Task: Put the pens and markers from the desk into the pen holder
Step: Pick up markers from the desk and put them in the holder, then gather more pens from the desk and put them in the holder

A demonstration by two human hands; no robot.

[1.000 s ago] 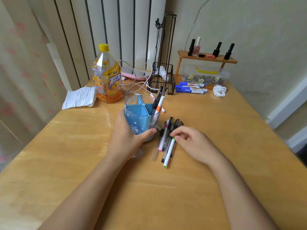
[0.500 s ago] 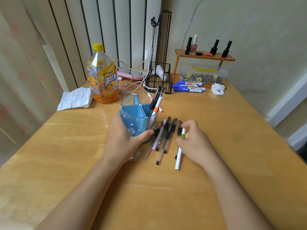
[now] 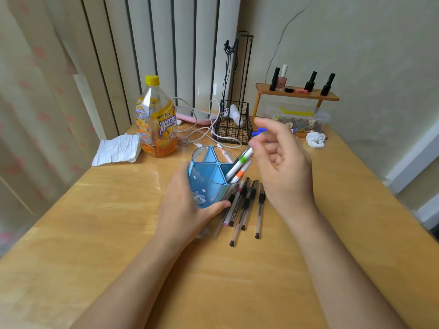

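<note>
My left hand (image 3: 187, 210) grips the side of the blue sectioned pen holder (image 3: 204, 186), which stands upright mid-desk. My right hand (image 3: 285, 172) is raised just right of its rim, thumb and fingers pinching the top end of a white marker with a green band (image 3: 240, 162). That marker's lower end sits in the holder's right compartment, leaning beside a white marker with an orange band (image 3: 240, 174). Several pens (image 3: 247, 205) lie side by side on the desk right of the holder. Blue markers (image 3: 259, 132) show partly behind my right hand. A white pen (image 3: 225, 155) lies behind the holder.
An orange drink bottle (image 3: 156, 124) and a crumpled paper (image 3: 116, 149) stand at the back left. A black wire basket (image 3: 234, 127), white cables (image 3: 197, 134), a clear box (image 3: 299, 117), a paper ball (image 3: 314, 138) and a small wooden shelf (image 3: 297, 95) with nail polish bottles line the back.
My right hand picked the green-banded marker out of the pen pile, lifted it and set its lower end into the holder. My left hand stayed on the holder.
</note>
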